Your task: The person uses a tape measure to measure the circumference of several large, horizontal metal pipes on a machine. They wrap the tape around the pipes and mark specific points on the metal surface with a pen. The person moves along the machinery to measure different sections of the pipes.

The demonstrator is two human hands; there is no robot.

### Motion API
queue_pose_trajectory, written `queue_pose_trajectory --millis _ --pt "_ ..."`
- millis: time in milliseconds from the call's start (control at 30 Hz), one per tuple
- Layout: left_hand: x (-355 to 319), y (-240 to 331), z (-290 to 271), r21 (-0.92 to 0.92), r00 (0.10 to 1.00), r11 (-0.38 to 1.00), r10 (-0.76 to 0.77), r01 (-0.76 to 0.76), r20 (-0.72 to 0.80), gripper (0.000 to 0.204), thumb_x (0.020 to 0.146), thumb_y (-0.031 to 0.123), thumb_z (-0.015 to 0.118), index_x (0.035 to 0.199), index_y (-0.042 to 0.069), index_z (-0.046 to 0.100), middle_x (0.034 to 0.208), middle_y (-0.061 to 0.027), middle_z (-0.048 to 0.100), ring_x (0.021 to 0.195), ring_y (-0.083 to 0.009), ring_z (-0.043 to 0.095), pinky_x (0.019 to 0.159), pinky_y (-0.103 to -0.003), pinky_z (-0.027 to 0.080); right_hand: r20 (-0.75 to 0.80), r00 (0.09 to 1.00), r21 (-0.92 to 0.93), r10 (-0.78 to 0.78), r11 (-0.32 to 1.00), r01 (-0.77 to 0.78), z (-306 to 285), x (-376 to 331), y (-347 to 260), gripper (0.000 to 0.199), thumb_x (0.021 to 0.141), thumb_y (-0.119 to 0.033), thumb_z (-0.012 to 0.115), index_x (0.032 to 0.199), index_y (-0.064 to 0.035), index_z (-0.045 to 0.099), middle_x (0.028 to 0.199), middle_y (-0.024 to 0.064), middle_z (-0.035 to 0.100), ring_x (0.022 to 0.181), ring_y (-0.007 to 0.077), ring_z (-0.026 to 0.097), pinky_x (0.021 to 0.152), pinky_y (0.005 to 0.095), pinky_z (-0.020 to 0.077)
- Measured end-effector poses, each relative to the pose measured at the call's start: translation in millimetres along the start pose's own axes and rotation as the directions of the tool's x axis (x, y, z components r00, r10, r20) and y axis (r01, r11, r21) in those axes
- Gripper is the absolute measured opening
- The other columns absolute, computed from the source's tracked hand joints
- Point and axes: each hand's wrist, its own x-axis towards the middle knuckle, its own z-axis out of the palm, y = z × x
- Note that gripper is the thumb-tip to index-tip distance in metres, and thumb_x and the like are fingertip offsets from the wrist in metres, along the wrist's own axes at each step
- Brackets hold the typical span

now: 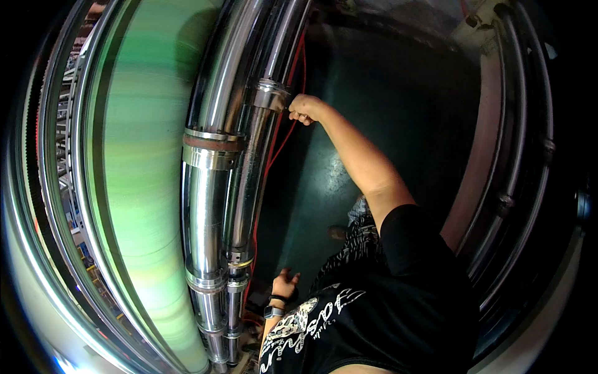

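gripping a metal collar on the upright steel roller.
the right hand (303, 110) has its fingers clenched at the collar (271, 95), high on the thinner roller (249, 181); the step looks like adjusting it, and any turn calls for a firm hold. the left hand (284, 285) hangs low with fingers released, beside the roller's lower end.

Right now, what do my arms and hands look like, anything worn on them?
The right hand is bare, and so is its forearm, up to a short black sleeve. The left hand is bare too, with a dark smartwatch and a thin dark band at the wrist.
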Motion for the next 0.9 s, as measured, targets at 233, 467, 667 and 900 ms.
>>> queue_pose_trajectory --millis 233,467,667,900 --pt "-7 -4 -3 -0.056 0.998 0.998 -0.039 0.037 -0.040 0.049 0.074 0.036 0.065 0.106 0.000 0.055 0.073 -0.0161 0.063 0.071 -0.0288 0.063 0.063 -0.035 0.048 0.022 0.996 -0.495 0.081 0.867 -0.060 -4 8 -26 0.016 0.076 -0.009 0.045 0.066 0.0005 0.052 0.050 0.0053 0.046 0.035 0.0133 0.034 0.034 0.0322 0.0347" --pt "-13 -10 10 -0.051 0.996 0.995 -0.080 0.082 0.034 0.051 0.075 0.038 0.063 0.107 -0.001 0.055 0.076 -0.0184 0.063 0.075 -0.0295 0.063 0.067 -0.035 0.049 -0.304 0.948 0.122 -0.091 0.984 0.133 42 14 22 0.020 0.074 -0.006 0.044 0.054 -0.0072 0.046 0.048 0.0042 0.042 0.034 0.0158 0.036 0.034 0.0343 0.0377" --pt "6 -10 11 -0.038 0.999 0.999 -0.033 0.034 0.023 0.048 0.075 0.040 0.062 0.105 0.003 0.056 0.074 -0.0169 0.063 0.074 -0.0296 0.063 0.065 -0.036 0.048 -0.319 0.917 0.219 -0.241 0.922 0.319 46 0 28 0.022 0.077 -0.009 0.049 0.055 -0.0084 0.046 0.047 0.0013 0.038 0.034 0.0140 0.031 0.031 0.0268 0.0225" --pt "14 3 1 -0.024 0.999 1.000 0.015 -0.016 -0.032 0.047 0.075 0.038 0.064 0.106 0.004 0.056 0.076 -0.0175 0.063 0.075 -0.0312 0.062 0.068 -0.037 0.049 -0.701 0.384 -0.416 -0.601 0.782 0.465 112 29 76 0.019 0.086 -0.016 0.041 0.080 0.0016 0.047 0.069 0.0253 0.054 0.072 0.0412 0.056 0.062 0.0460 0.0458"
